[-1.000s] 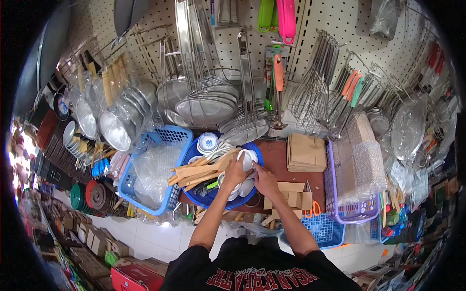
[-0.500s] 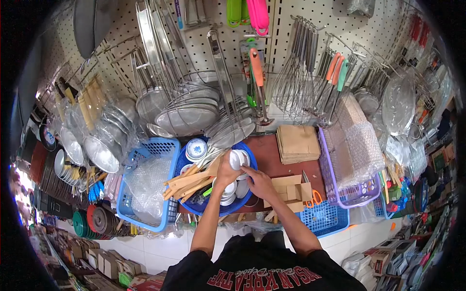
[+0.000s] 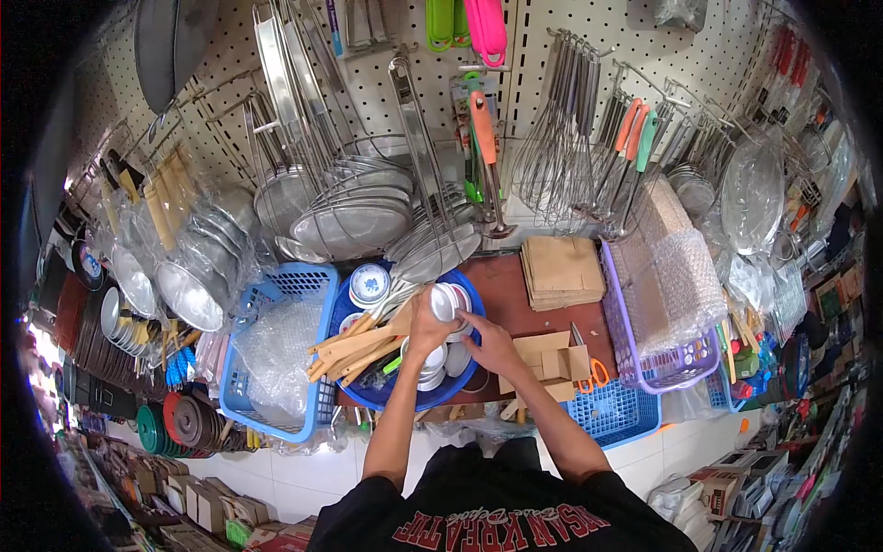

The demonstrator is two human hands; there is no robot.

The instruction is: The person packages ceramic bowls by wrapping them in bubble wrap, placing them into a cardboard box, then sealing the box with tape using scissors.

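My left hand (image 3: 430, 329) is closed around a small white bowl (image 3: 443, 304) above a blue basin (image 3: 345, 388). My right hand (image 3: 492, 348) comes in from the right with fingers stretched out, its index fingertip at the bowl's lower edge. Below my hands, more white dishes (image 3: 430, 375) are stacked inside the basin. Wooden utensils (image 3: 354, 350) lean over its left side, just left of my left hand. A blue-patterned white dish (image 3: 370, 284) rests at the back of the basin. Part of the held bowl is hidden by my left fingers.
Left of the basin stands a blue basket (image 3: 322, 409) with bubble wrap. To the right are brown paper pieces (image 3: 563, 274), an open carton (image 3: 552, 363), orange-handled scissors (image 3: 598, 373) and a purple basket (image 3: 635, 373). Strainers (image 3: 354, 221) and whisks (image 3: 556, 170) hang behind.
The white bowl has tilted slightly in my left hand. My right fingers have shifted only a little at its edge. The head view has moved slightly.
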